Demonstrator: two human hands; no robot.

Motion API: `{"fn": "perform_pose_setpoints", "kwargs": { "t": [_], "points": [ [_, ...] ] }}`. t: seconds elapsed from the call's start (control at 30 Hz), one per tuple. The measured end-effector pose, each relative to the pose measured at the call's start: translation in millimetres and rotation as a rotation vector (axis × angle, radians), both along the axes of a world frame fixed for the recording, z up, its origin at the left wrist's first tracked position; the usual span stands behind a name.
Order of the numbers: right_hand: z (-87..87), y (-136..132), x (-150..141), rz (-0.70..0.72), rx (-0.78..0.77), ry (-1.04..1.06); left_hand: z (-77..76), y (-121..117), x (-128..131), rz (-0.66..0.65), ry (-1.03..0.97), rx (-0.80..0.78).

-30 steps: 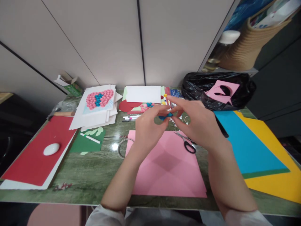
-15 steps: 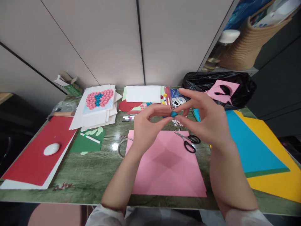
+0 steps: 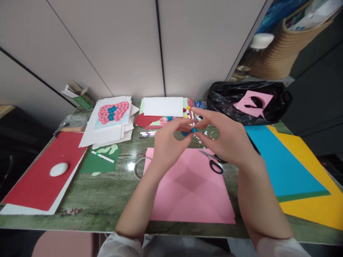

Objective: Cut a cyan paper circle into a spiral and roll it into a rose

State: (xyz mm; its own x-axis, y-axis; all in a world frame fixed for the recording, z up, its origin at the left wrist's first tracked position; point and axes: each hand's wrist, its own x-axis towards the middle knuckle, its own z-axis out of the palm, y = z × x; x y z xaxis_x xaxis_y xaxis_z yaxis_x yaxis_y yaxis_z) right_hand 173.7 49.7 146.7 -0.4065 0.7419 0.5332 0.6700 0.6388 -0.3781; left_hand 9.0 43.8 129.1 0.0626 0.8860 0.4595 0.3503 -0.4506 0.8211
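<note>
Between my two hands, above the far edge of a stack of pink paper (image 3: 190,192), is a small blue paper roll (image 3: 194,130). My left hand (image 3: 168,144) pinches it from the left with thumb and fingers. From the other side, the thumb and index finger of my right hand (image 3: 230,137) close on it too, the other fingers partly spread. Its exact shape is too small to make out. Black-handled scissors (image 3: 214,162) lie on the pink paper, partly below my right hand. A roll of tape (image 3: 138,167) rests at the paper's left edge.
On the left are red paper (image 3: 34,178) with a white oval object (image 3: 58,169), green paper (image 3: 88,162), and white sheets (image 3: 104,135) bearing a pink-and-blue rosette picture (image 3: 114,113). Blue paper (image 3: 284,164) and yellow paper (image 3: 318,210) lie right, near a black plastic bag (image 3: 225,96).
Both hands stay together around the blue paper roll, which has shifted slightly left. My right hand has moved a little left and down, and its raised fingers have come lower.
</note>
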Motion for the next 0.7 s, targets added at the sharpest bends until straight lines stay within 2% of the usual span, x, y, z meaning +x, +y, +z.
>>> {"fn": "perform_pose_setpoints", "kwargs": {
  "t": [0.13,0.27,0.4,0.57,0.7],
  "points": [
    [-2.9,2.3,-1.9,-0.009,0.034,-0.165,0.7,0.1,1.1,0.058,0.179,-0.005],
    [-3.4,3.6,-2.9,0.004,0.034,-0.206,0.3,0.0,1.2,0.072,0.235,-0.01],
    [-1.7,2.8,-1.0,-0.006,0.073,-0.149,0.8,-0.3,-1.0,0.003,0.124,-0.018],
    [-2.0,3.1,3.7,-0.006,0.164,0.022,0.4,-1.5,-2.4,-0.079,-0.085,-0.027],
    [-2.6,3.8,5.3,-0.006,0.167,0.13,-0.1,-3.0,-1.2,-0.102,-0.166,-0.032]
  ]
}}
